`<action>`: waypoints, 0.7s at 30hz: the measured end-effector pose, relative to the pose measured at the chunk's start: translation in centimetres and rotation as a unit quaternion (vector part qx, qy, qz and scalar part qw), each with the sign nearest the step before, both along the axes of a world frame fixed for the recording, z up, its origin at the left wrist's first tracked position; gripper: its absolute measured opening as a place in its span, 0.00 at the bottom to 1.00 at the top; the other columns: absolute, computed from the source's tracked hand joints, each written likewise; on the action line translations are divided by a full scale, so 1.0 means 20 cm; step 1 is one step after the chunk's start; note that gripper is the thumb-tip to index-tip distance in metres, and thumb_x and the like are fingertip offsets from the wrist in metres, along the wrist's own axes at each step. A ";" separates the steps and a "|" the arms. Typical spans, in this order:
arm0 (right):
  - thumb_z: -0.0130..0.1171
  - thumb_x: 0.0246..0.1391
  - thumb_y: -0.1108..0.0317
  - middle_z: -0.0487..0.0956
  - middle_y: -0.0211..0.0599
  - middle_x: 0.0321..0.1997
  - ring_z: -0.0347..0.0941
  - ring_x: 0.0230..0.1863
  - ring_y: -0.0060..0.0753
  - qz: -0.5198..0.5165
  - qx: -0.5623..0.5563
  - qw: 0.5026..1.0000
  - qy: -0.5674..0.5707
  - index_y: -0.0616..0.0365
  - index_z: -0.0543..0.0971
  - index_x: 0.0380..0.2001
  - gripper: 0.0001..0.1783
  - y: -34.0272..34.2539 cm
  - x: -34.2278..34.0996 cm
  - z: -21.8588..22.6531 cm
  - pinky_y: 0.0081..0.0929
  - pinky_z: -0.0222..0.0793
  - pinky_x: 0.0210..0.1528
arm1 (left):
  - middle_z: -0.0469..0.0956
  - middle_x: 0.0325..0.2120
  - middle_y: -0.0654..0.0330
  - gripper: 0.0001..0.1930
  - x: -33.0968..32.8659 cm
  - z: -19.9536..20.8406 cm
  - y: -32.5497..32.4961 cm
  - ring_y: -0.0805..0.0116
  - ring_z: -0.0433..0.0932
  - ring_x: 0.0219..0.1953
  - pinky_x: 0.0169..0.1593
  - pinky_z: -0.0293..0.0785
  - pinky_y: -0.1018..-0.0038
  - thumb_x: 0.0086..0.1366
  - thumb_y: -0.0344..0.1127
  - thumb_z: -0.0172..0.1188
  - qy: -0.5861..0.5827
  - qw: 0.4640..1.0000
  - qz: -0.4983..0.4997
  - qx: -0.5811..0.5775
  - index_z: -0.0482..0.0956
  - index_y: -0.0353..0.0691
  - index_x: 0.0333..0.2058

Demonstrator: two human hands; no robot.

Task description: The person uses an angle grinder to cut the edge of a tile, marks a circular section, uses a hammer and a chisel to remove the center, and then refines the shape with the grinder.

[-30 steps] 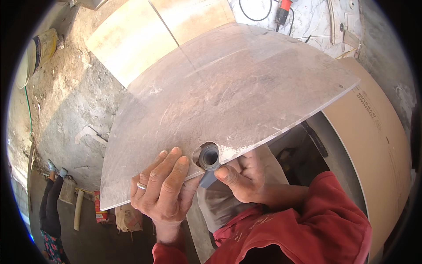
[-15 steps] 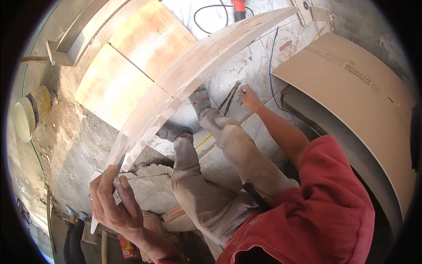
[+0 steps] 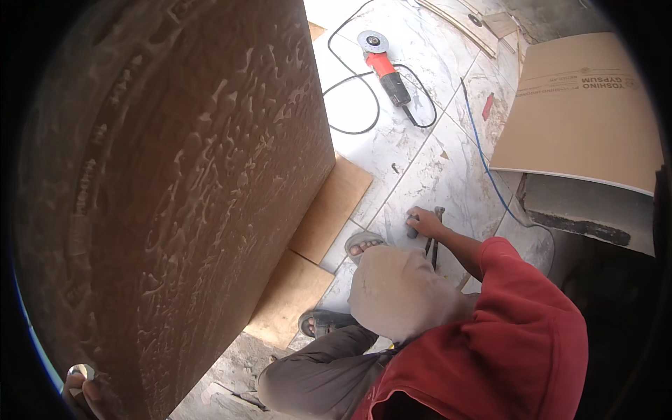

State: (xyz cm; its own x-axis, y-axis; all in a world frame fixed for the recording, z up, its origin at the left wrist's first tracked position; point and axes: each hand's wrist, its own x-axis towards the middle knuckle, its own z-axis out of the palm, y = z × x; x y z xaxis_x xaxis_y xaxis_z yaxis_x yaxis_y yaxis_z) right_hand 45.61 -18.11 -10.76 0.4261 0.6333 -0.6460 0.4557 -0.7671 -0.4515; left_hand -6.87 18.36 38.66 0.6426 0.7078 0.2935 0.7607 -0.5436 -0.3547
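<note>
A large tile (image 3: 210,196) with a brown, rough-patterned back stands steeply tilted at the left. My left hand (image 3: 84,395) grips its lower left edge, fingers partly hidden, close to a small pale patch (image 3: 82,371). Down by the floor, my right hand (image 3: 425,222) is closed round a small dark tool (image 3: 411,228), whose kind I cannot make out. Beside that hand lie dark long-handled pincers (image 3: 435,245), partly covered by my arm and knee.
Tan panels (image 3: 329,213) lie along the tile's lower edge. Farther off, a red and black angle grinder (image 3: 385,73) rests on white marbled floor tiles (image 3: 413,175) with its looped cord. A blue cable (image 3: 486,171) runs near the gypsum board (image 3: 581,105) at right.
The large tile has swung up from nearly edge-on, and its brown back now shows. My left hand has moved to the far left with it. The right hand stays low near the pincers.
</note>
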 end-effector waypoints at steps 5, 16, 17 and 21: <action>0.66 0.52 0.55 0.73 0.58 0.47 0.70 0.51 0.60 -0.121 0.095 0.966 -0.207 0.68 0.69 0.50 0.31 -0.27 -0.04 0.03 0.46 0.66 0.56 | 0.65 0.21 0.67 0.08 0.42 0.18 -0.08 0.82 0.65 0.25 0.31 0.60 0.81 0.69 0.32 0.58 -0.408 0.880 0.147 -0.195 0.75 0.32 0.38; 0.57 0.58 0.59 0.78 0.55 0.38 0.77 0.37 0.55 -0.174 -0.210 0.949 -0.157 0.65 0.67 0.46 0.22 -0.78 -0.12 -0.37 0.45 0.74 0.43 | 0.82 0.26 0.58 0.13 0.33 0.09 -0.13 0.65 0.82 0.30 0.39 0.75 0.71 0.58 0.37 0.65 -0.314 0.935 0.066 -0.150 0.80 0.36 0.38; 0.56 0.59 0.60 0.78 0.54 0.36 0.77 0.36 0.54 -0.171 -0.196 0.950 -0.173 0.65 0.67 0.46 0.20 -0.82 -0.09 -0.35 0.45 0.75 0.42 | 0.82 0.26 0.58 0.13 0.34 0.07 -0.13 0.65 0.82 0.30 0.39 0.75 0.71 0.58 0.37 0.65 -0.324 0.932 0.062 -0.152 0.80 0.36 0.38; 0.53 0.61 0.63 0.79 0.49 0.32 0.79 0.31 0.50 -0.114 -0.016 0.959 -0.259 0.61 0.68 0.44 0.15 -0.72 0.06 0.01 0.43 0.77 0.39 | 0.83 0.28 0.55 0.14 0.41 0.10 -0.09 0.55 0.82 0.31 0.38 0.73 0.65 0.58 0.41 0.66 -0.305 0.935 0.064 -0.170 0.79 0.38 0.38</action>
